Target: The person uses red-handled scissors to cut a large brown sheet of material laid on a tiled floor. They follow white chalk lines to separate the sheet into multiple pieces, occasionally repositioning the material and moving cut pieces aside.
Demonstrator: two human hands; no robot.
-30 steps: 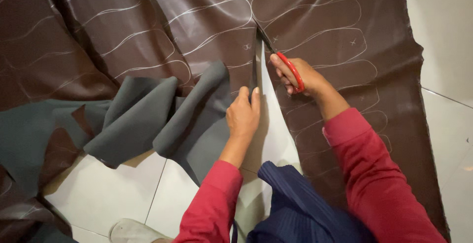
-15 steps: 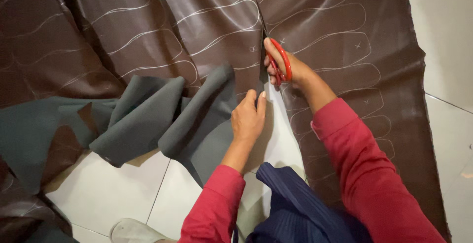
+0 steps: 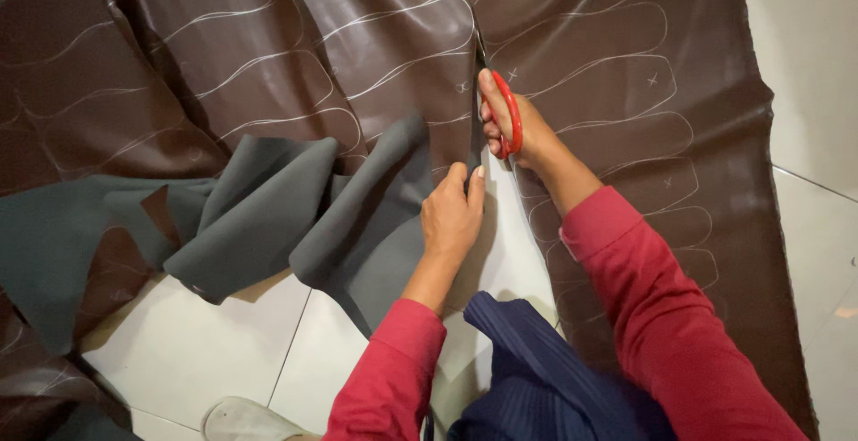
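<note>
- Now the right hand [image 3: 523, 128] grips red-handled scissors [image 3: 500, 106], fingers clamped through the handle loops; the dark blades point toward 12 o'clock along a slit in the sheet.
- Brown leatherette [image 3: 268, 57] covers most of the floor, shiny side up, with pale chalk outlines of long rounded shapes and small crosses drawn on it.
- At 6 o'clock of the scissors, the left hand [image 3: 451, 218] pinches the cut edge, fingers closed on the material just beside the blades.
- From that hand toward 9 o'clock, the cut flap [image 3: 295, 209] lies folded back in loose waves, showing its grey underside.
- White floor tiles [image 3: 197, 352] show below the flap, in the opened slit, and along the 3 o'clock edge.
- Both sleeves [image 3: 661, 316] are red; dark blue ribbed cloth [image 3: 545, 387] sits between the arms at 6 o'clock.
- A pale shoe [image 3: 246, 421] peeks in at the bottom edge, toward 7 o'clock.
</note>
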